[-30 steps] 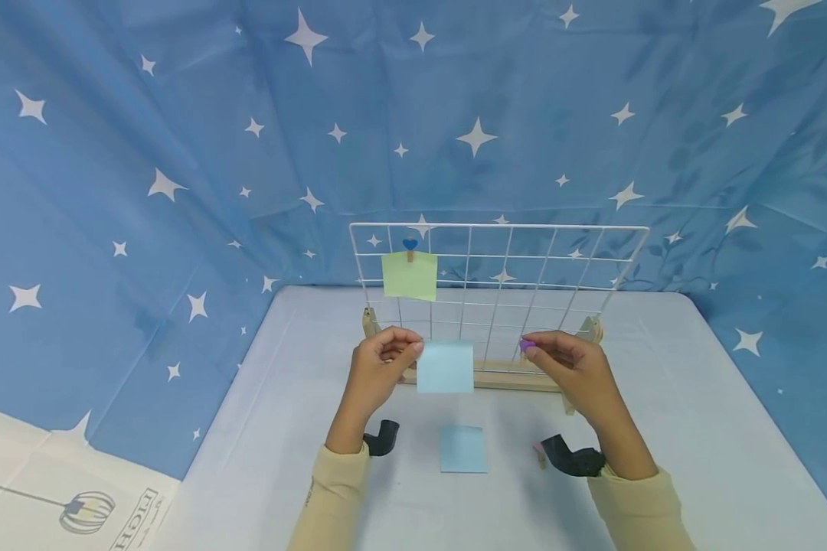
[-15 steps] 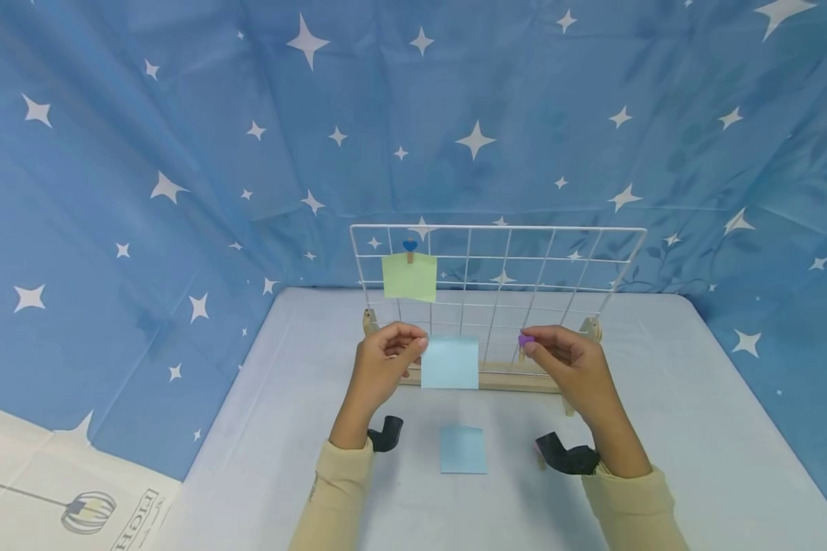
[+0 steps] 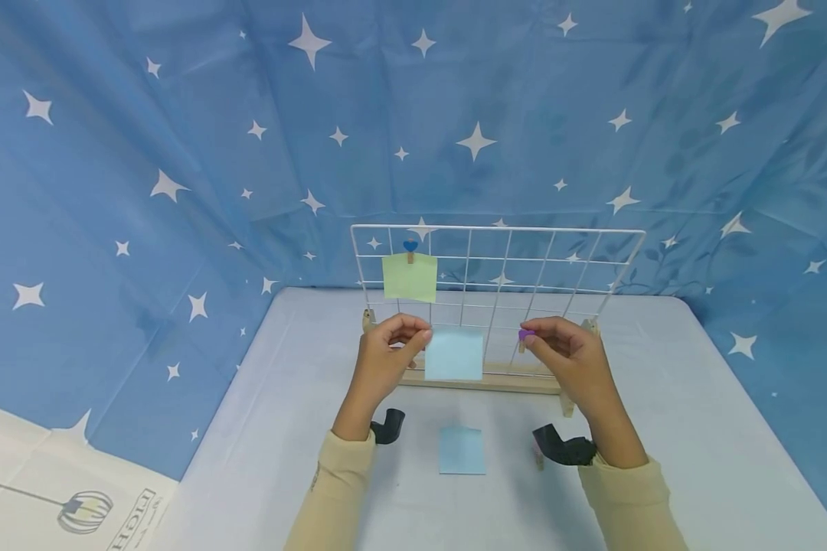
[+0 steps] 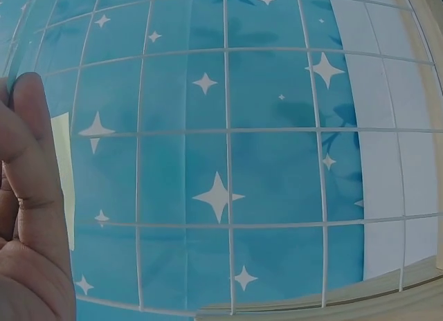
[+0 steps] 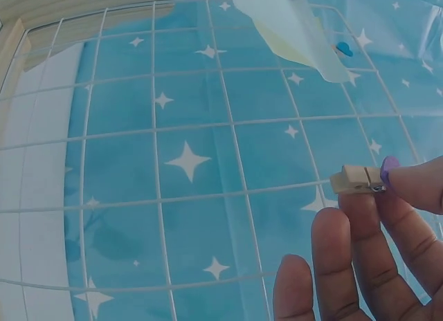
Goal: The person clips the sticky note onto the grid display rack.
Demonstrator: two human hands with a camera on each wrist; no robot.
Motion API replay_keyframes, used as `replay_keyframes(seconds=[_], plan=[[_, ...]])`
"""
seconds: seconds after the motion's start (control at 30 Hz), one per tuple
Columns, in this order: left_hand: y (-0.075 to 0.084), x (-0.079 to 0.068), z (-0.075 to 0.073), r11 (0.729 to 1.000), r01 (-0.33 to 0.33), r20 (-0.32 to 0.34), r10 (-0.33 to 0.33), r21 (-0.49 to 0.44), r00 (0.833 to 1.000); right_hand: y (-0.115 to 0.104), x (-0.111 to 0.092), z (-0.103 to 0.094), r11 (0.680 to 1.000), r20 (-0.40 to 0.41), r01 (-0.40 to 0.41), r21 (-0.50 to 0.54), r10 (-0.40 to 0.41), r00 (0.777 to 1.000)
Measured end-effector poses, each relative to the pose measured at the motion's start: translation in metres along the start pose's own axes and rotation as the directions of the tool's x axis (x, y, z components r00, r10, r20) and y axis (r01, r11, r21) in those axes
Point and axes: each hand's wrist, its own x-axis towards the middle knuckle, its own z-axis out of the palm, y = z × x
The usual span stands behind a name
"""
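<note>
My left hand (image 3: pixel 389 356) pinches a light blue sticky note (image 3: pixel 454 353) by its upper left corner, in front of the white wire grid (image 3: pixel 496 304). A small wooden clothespin (image 5: pixel 358 179) with a purple top is pinched between thumb and fingers of my right hand (image 3: pixel 570 360), just right of the note and apart from it. On the grid's upper left hangs a yellow-green note (image 3: pixel 410 279), held by a clothespin with a blue heart (image 3: pixel 410 246). In the left wrist view the held note is mostly out of sight.
A second light blue note (image 3: pixel 462 451) lies on the white table (image 3: pixel 276 367). To its right, another clothespin (image 3: pixel 539 459) lies partly behind the right wrist's black camera mount (image 3: pixel 563 446). A wooden base (image 3: pixel 510 380) supports the grid. Behind stands a blue starry curtain (image 3: pixel 558 92).
The left hand has moved up and slightly right with the blue note. My right hand has risen a little with the purple clothespin.
</note>
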Motion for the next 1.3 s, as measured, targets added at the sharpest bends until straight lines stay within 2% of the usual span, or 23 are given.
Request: replay_keyframes(seconds=[0.2, 0.4, 0.63, 1.1, 1.3], plan=[[0.002, 0.004, 0.001, 1.000, -0.011, 0.020, 0.011, -0.018, 1.000, 0.000, 0.004, -0.001, 1.000, -0.003, 0.029, -0.005, -0.029, 1.000], [0.005, 0.006, 0.001, 1.000, -0.010, 0.023, 0.011, -0.022, 1.000, -0.001, 0.008, -0.003, 1.000, -0.001, 0.025, -0.003, -0.025, 1.000], [0.007, 0.009, 0.001, 1.000, -0.018, 0.020, 0.019, -0.026, 1.000, -0.005, 0.013, -0.006, 0.998, 0.004, -0.005, -0.058, 0.005, 1.000], [0.010, 0.017, 0.003, 0.997, -0.075, 0.030, 0.076, -0.023, 0.997, -0.009, 0.018, -0.011, 0.996, 0.019, -0.001, -0.090, 0.003, 1.000], [0.012, 0.020, 0.002, 0.997, -0.077, 0.036, 0.078, -0.020, 0.996, -0.009, 0.021, -0.012, 0.994, 0.025, 0.014, -0.110, -0.012, 1.000]])
